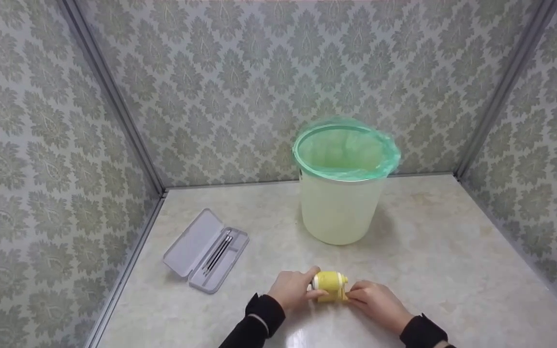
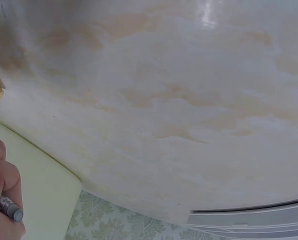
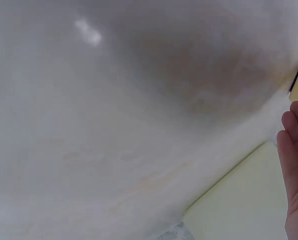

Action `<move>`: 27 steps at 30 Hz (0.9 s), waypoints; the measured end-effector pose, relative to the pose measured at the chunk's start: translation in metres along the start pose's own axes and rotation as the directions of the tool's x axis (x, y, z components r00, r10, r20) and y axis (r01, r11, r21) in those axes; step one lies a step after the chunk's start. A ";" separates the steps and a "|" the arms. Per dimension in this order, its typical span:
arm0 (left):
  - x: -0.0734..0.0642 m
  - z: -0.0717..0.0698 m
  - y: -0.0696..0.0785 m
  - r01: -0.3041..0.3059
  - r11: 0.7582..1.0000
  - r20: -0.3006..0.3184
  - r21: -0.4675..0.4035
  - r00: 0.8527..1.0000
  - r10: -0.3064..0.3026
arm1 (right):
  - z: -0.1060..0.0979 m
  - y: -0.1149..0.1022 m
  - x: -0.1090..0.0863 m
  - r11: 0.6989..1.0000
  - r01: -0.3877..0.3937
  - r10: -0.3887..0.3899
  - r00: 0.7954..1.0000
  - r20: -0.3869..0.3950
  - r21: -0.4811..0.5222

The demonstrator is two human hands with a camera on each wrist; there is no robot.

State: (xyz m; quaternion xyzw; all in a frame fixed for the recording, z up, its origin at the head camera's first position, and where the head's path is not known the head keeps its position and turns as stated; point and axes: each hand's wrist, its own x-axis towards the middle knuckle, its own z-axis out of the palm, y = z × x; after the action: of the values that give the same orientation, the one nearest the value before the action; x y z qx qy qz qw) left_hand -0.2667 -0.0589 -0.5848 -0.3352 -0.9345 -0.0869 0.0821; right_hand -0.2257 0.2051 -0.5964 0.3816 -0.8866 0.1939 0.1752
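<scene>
Over the front of the table, a yellow pencil sharpener (image 1: 328, 280) with white bands lies sideways between both hands. My left hand (image 1: 292, 290) grips its left end, thumb and index finger spread along the body. A grey rod end (image 2: 11, 209), like that of a pencil, pokes out between the left hand's fingers in the left wrist view. On the other side, my right hand (image 1: 377, 302) pinches the small yellow crank (image 1: 344, 296) at the sharpener's right end. Part of the sharpener is hidden behind the left fingers.
A pale green bin (image 1: 339, 208) with a green plastic liner stands behind the hands. To the left lies an open grey pencil case (image 1: 206, 292) with several pencils (image 1: 218, 253) in it. Patterned wall panels (image 1: 259, 96) enclose the table at the back and sides.
</scene>
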 end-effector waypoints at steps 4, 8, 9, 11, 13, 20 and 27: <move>0.000 -0.001 0.001 0.008 1.000 0.016 -0.008 1.000 -0.008 | -0.012 -0.005 -0.001 1.000 0.013 -0.014 1.000 0.028 0.017; 0.000 -0.002 0.001 0.009 1.000 0.018 -0.010 1.000 -0.009 | -0.023 -0.010 0.000 0.999 0.043 -0.043 0.999 0.012 -0.004; 0.001 -0.002 0.001 0.009 1.000 0.018 -0.010 1.000 -0.008 | -0.026 -0.010 0.001 0.999 0.049 -0.049 0.999 0.006 -0.010; 0.001 -0.003 0.001 0.009 1.000 0.018 -0.011 1.000 -0.009 | -0.031 -0.011 0.003 0.999 0.052 -0.052 0.999 0.002 -0.012; 0.001 -0.003 0.001 0.010 1.000 0.020 -0.015 1.000 -0.010 | -0.036 -0.011 0.005 0.998 0.060 -0.060 0.998 -0.008 -0.016; 0.002 -0.002 0.000 0.017 1.000 0.034 -0.014 0.999 -0.017 | -0.048 -0.005 0.023 0.992 0.101 -0.109 0.986 -0.124 -0.073; 0.000 -0.003 0.002 0.022 1.000 0.027 0.011 0.999 -0.022 | -0.046 0.005 0.045 0.990 0.039 -0.057 0.990 -0.130 -0.133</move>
State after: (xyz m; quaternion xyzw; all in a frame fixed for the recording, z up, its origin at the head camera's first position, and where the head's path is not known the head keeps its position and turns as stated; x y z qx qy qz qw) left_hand -0.2653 -0.0581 -0.5820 -0.3257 -0.9396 -0.0780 0.0702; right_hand -0.2509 0.2030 -0.5374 0.3768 -0.8742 0.1564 0.2631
